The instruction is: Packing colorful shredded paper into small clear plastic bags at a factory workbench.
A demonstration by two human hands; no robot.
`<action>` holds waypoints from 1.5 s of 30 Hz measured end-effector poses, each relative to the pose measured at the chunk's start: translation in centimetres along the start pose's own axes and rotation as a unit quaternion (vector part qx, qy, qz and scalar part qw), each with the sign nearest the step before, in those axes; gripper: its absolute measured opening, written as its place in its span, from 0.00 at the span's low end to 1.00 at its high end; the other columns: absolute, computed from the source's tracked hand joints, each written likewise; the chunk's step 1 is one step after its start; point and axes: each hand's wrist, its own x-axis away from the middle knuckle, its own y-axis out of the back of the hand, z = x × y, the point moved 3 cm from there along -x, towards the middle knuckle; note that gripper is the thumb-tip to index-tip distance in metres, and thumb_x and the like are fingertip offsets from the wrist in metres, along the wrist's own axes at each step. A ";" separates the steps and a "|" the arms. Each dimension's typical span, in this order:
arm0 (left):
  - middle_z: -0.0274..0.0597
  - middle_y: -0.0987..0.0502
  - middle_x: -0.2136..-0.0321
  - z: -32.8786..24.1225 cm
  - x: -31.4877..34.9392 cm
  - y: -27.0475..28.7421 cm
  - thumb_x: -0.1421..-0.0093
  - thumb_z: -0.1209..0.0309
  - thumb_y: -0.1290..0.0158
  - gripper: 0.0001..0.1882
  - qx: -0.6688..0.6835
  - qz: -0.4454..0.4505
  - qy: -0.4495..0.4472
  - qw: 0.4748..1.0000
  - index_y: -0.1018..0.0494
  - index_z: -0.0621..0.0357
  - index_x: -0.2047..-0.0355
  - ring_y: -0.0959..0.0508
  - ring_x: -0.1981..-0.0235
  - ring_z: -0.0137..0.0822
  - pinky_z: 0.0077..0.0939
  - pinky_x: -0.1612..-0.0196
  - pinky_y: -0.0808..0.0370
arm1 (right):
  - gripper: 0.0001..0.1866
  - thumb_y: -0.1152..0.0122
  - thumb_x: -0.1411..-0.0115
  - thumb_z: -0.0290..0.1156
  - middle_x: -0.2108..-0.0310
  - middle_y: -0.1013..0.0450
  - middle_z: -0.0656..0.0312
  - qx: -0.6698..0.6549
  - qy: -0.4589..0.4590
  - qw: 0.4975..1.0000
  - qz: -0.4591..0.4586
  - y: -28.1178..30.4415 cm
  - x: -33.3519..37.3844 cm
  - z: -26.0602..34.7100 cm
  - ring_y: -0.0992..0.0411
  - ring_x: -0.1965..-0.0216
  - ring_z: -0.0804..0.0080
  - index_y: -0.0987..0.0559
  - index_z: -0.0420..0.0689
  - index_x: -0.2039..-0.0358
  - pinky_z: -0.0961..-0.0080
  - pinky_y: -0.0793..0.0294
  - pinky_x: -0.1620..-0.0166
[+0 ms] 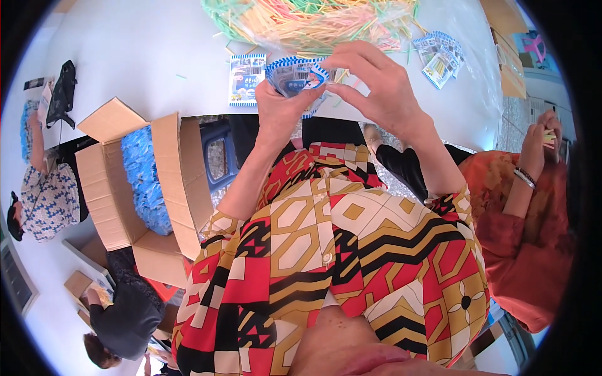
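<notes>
Over the near edge of the white table, my left hand (279, 113) grips a small blue-and-white plastic packet (296, 76) between thumb and fingers. The packet's mouth gapes upward, with a striped rim. On its right side, my right hand (382, 88) has thumb and index finger at the rim, curved round it. A few thin pale sticks (339, 75) show in the gap between those fingers; whether they are held or lie behind is unclear. Another such packet (247, 80) lies flat just left of my left hand.
A clear bag of thin coloured sticks (313, 25) spreads across the table's far side. Several packets (440, 57) lie in a pile at right. An open cardboard box (188, 182) holding blue packets (145, 178) stands left. A co-worker in rust-red (523, 250) sits at right, holding sticks.
</notes>
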 end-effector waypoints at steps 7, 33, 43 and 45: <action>0.32 0.23 0.76 0.1 0.0 0.2 0.54 0.78 0.39 0.10 -0.017 -0.013 -0.009 1.000 0.25 0.61 0.70 0.27 0.76 0.20 0.15 0.72 0.30 | 0.13 0.36 0.53 0.22 0.65 0.29 0.64 -0.026 -0.078 0.995 0.049 -0.7 -0.1 0.2 0.30 0.69 0.73 0.26 0.44 0.66 0.80 0.30 0.70; 0.35 0.24 0.70 -1.3 0.5 2.1 0.55 0.81 0.39 0.15 0.006 0.040 0.079 0.996 0.27 0.62 0.65 0.25 0.72 0.24 0.18 0.68 0.28 | 0.06 0.42 0.47 0.22 0.72 0.27 0.60 -0.154 -0.048 0.983 0.091 -1.8 -3.3 0.8 0.28 0.73 0.69 0.24 0.40 0.66 0.78 0.30 0.70; 0.37 0.24 0.68 -2.5 0.9 4.0 0.55 0.83 0.40 0.19 0.113 -0.044 0.014 0.993 0.29 0.63 0.60 0.23 0.68 0.27 0.21 0.63 0.26 | 0.10 0.48 0.41 0.30 0.72 0.27 0.62 -0.090 -0.229 0.964 -0.097 1.1 -12.1 -13.3 0.30 0.69 0.78 0.27 0.37 0.62 0.80 0.31 0.63; 0.37 0.24 0.67 -3.2 1.5 4.1 0.54 0.83 0.40 0.20 0.108 -0.043 0.006 0.993 0.29 0.62 0.60 0.24 0.68 0.26 0.21 0.63 0.26 | 0.12 0.54 0.37 0.31 0.70 0.29 0.57 -0.003 -0.247 0.966 -0.072 3.4 -14.5 -16.5 0.29 0.67 0.73 0.30 0.35 0.60 0.76 0.31 0.58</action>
